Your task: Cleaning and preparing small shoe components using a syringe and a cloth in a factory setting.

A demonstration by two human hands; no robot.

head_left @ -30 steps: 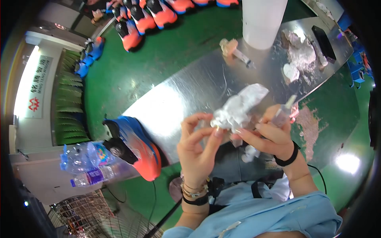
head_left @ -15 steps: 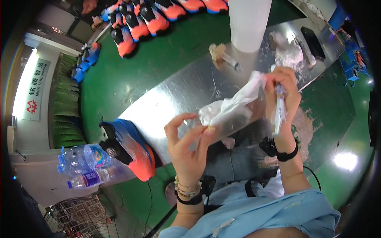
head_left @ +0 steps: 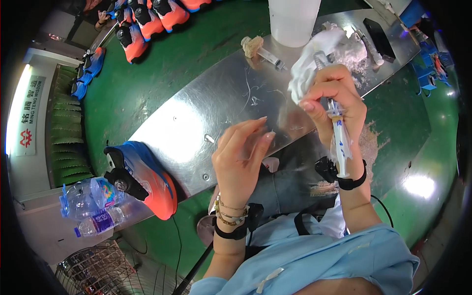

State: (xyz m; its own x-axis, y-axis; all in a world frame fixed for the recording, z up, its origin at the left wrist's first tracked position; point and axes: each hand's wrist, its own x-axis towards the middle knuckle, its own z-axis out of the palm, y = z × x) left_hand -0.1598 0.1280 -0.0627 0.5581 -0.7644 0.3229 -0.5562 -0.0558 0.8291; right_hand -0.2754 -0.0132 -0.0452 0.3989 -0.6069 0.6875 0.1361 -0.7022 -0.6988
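Currently right hand (head_left: 334, 101) grip clamped on slim clear plastic syringe (head_left: 340, 140), barrel running down past the wrist, crumpled white tissue (head_left: 307, 69) bunched just above the fingers. Left hand (head_left: 241, 160) fingers apart, empty, over shiny metal desk (head_left: 196, 128).

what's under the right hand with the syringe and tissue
Under the right hand holding the syringe and white tissue lies the metal table; what the hand covers can't be seen.
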